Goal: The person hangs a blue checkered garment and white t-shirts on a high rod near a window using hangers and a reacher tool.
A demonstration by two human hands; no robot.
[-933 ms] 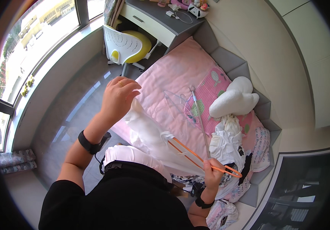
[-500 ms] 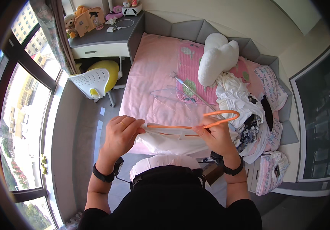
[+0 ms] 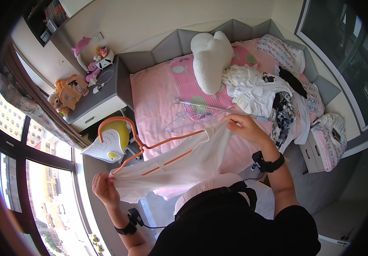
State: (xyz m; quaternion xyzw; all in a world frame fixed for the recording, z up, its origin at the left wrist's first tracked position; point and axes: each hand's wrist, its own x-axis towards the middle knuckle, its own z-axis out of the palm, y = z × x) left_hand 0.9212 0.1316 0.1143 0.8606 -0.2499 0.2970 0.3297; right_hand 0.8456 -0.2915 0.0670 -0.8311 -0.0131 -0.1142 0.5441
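A thin white garment (image 3: 171, 173) is stretched between my hands in front of the bed, with an orange clothes hanger (image 3: 175, 138) inside it. The hanger's hook rises out of the neck opening toward the far left, and its lower bar shows through the sheer cloth. At the left shoulder, my left hand (image 3: 106, 190) is closed on the garment over the hanger's end. My right hand (image 3: 249, 129) pinches the other shoulder near the hanger's right end, which the cloth hides.
The bed (image 3: 150, 100) holds a white plush cushion (image 3: 211, 62), a pile of clothes (image 3: 256, 91), a metal pole (image 3: 218, 108) and loose wire hangers (image 3: 179, 121). At the left stand a white-and-yellow chair (image 3: 107, 145) and a desk (image 3: 92, 100) with toys.
My right hand has shifted from the hanger's hook end to the garment's right shoulder. The garment is spread wider, the hook now points far left, and my left hand is lower. The view has turned.
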